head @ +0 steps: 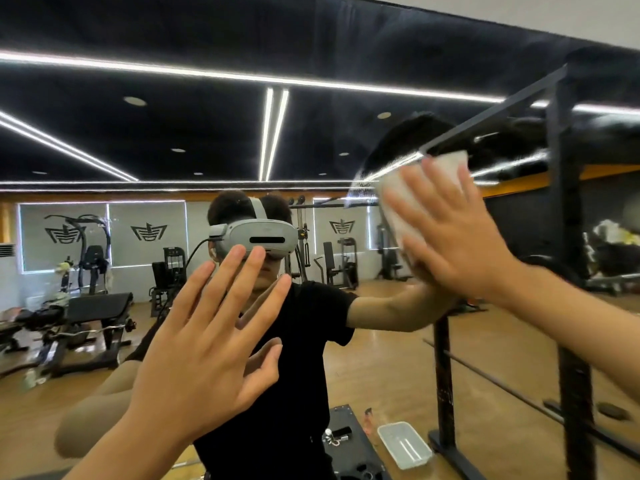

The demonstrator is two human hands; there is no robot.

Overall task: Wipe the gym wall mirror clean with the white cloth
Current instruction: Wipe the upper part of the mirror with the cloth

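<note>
The gym wall mirror [145,109] fills almost the whole view and reflects a person in a black shirt with a white headset. My right hand [450,233] lies flat with straight fingers on the white cloth [401,199] and presses it against the glass at the upper right. A wet streak runs left from the cloth. My left hand [207,344] is spread with straight fingers at the glass lower centre, holding nothing; contact with the mirror cannot be told.
A black steel rack post [568,237] stands at the right, close to the mirror. A clear plastic tray [403,445] and small items on a black mat [349,445] show low in the reflection. Weight benches and machines are reflected at the left.
</note>
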